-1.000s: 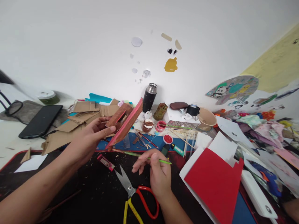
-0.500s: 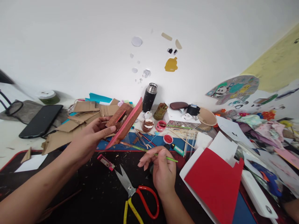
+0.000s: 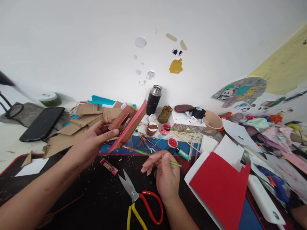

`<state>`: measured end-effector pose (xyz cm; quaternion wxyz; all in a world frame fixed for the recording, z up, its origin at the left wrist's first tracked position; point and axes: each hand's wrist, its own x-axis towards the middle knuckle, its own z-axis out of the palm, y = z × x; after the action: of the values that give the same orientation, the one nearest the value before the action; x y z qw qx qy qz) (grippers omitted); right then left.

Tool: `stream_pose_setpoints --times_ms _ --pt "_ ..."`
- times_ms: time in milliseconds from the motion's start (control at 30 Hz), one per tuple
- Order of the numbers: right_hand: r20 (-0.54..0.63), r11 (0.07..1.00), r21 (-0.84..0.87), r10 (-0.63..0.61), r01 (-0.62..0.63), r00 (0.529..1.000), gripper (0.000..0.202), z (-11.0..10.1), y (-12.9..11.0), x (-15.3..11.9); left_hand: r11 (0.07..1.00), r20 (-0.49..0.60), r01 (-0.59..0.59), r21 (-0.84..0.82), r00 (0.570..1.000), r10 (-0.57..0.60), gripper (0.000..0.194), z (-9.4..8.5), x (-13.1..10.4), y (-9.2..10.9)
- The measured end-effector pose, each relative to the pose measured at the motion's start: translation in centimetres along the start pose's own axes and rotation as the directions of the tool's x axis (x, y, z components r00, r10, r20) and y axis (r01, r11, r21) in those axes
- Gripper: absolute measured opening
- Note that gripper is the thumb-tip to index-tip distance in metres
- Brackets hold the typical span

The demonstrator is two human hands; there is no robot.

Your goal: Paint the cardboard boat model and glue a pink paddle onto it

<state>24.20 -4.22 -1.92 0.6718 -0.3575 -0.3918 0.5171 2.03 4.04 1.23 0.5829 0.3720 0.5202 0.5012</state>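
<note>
Between the thumb and fingers of my left hand [image 3: 102, 134] is a small cardboard model house [image 3: 131, 126], painted reddish brown, with a pinkish-red edge along its slanted panel and a slot in one wall. My right hand [image 3: 165, 174] pinches a thin green paintbrush [image 3: 144, 152]. The brush's tip end lies at the lower edge of the model; whether it touches, I cannot tell. Below the hands, scissors [image 3: 133, 193] with one red and one yellow handle lie partly open on the black mat. A pink-labelled lighter [image 3: 109, 166] rests beside their blades.
An open red paint pot [image 3: 172, 142], a brown paint jar [image 3: 152, 128] and a black flask [image 3: 153, 100] stand behind. Cardboard scraps [image 3: 72, 129] and a phone [image 3: 42, 124] lie left. Red paper [image 3: 220, 188] and a white glue gun-like tool [image 3: 266, 199] are at right.
My right hand and the brush have shifted very slightly to the left. The left hand and the model house have stayed almost still.
</note>
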Motion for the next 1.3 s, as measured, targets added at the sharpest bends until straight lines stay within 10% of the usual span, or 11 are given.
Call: stream_pose_setpoints --times_ms 1300 --pt "-0.043 0.999 0.041 -0.002 0.004 0.999 0.044 -0.08 0.15 0.15 1.0 0.012 0.0 0.013 1.0 0.0 0.069 0.4 -0.27 0.02"
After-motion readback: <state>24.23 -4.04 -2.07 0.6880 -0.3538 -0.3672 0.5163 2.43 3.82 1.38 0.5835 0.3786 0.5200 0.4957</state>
